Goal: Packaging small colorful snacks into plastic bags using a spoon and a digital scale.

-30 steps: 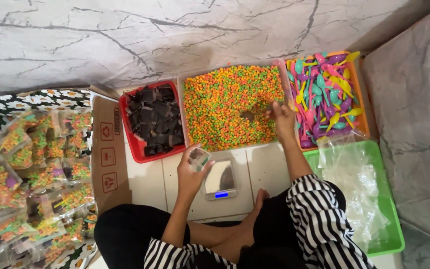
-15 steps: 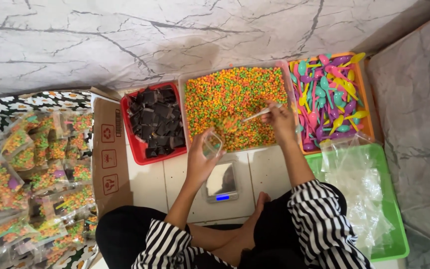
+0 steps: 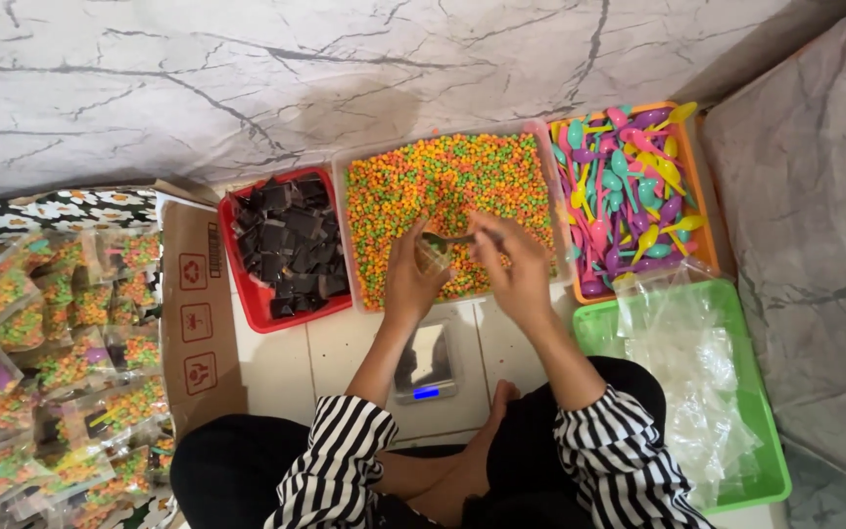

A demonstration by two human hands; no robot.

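Step in hand: a small clear bag (image 3: pixel 433 253) is being filled, judged from the scoop tipped at its mouth over the tray of orange, green and yellow pellets (image 3: pixel 447 181).
Left hand (image 3: pixel 411 279): closed around the small clear bag, held upright just above the near part of the tray.
Right hand (image 3: pixel 511 269): fingers pinched on a small scoop (image 3: pixel 452 238) — its bowl touching the bag's opening.
Nearby: a digital scale (image 3: pixel 425 364) on the tiled floor just below the hands; red tray of dark squares (image 3: pixel 286 245) to the left; orange tray of plastic spoons (image 3: pixel 629 191) to the right; green tray of empty bags (image 3: pixel 692 392).
Next move: a steady tilt is called for — the bag mouth kept open, then likely a weighing.
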